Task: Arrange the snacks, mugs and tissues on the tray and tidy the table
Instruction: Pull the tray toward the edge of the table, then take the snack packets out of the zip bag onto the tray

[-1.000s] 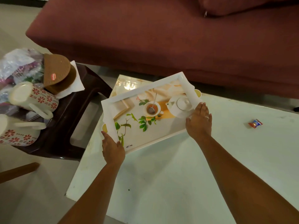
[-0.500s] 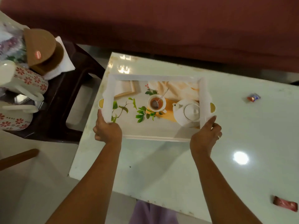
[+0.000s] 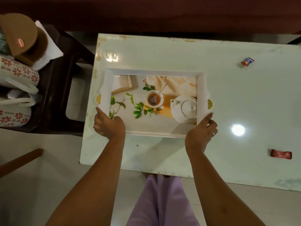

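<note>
A white tray point(image 3: 154, 72) printed with a teapot and cup picture lies flat and square on the white table point(image 3: 162, 51). My left hand point(image 3: 109, 123) grips its near left corner. My right hand point(image 3: 201, 132) holds its near right corner. Nothing real sits on the tray. Two white mugs with red flowers point(image 3: 17, 74) point(image 3: 13, 113) lie on a dark stool at the left, beside brown round snack packs point(image 3: 21, 35) on a white tissue point(image 3: 48, 53). A small wrapped candy point(image 3: 247, 61) and a red snack bar point(image 3: 281, 154) rest on the table to the right.
The dark stool point(image 3: 55, 95) stands left of the table. A maroon sofa point(image 3: 162, 12) runs along the far side. A wooden bar point(image 3: 19, 160) pokes in at lower left. A lamp glare point(image 3: 238, 130) shines on the table right of the tray.
The tray turned from a skewed angle to square with the table and came down flat. Both hands slid to its near corners, and my view tipped downward over the table.
</note>
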A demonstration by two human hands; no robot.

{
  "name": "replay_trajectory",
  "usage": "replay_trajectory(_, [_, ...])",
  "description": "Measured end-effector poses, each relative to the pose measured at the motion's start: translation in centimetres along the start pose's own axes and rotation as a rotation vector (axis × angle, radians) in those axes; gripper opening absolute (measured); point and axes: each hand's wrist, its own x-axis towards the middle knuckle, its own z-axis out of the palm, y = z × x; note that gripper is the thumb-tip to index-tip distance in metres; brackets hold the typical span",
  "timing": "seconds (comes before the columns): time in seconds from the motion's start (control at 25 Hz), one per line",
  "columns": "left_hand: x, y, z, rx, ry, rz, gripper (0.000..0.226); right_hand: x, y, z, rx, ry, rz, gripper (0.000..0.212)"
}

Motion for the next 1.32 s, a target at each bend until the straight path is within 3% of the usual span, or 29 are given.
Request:
replay_trajectory(0.2, [0.0,-1.5,-0.3,0.078,-0.085,0.07,0.074,-1.7,0.5,0.5,-0.027,-0.046,0.019,0.07])
replay_trajectory(0.36, [0.0,-3.3,-1.0,0.272,-0.157,0.252,0.077,-2.5,-0.1,0.7,-0.068,-0.045,0.0,0.071])
replay_trajectory(0.52, [-0.2,-3.9,-2.3,0.334,-0.205,0.393,0.08,-3.1,-3.4,0.7,-0.123,0.065,-0.127,0.071])
replay_trajectory(0.64, [0.6,-2.0,-4.6,0.308,-0.128,0.453,0.083,-3.9,-8.5,0.6,-0.138,-0.004,-0.291,0.079])
replay_trajectory(0.8, [3.0,1.3,-10.8,0.195,0.028,0.435,0.087,-6.6,-16.4,-1.4,0.044,0.009,-0.552,0.077])
replay_trajectory(0.92, [5.5,2.1,-16.2,0.089,0.121,0.369,0.087,-8.9,-21.4,-3.3,0.179,0.035,-0.639,0.075])
replay_trajectory(1.16, [10.7,-2.1,-23.9,0.046,0.237,0.252,0.076,-16.1,-29.0,-3.5,0.251,-0.089,-0.887,0.065])
replay_trajectory(1.32, [16.8,-5.5,-26.1,-0.136,0.231,0.124,0.061,-19.5,-36.1,-1.2,0.352,-0.218,-1.002,0.056])
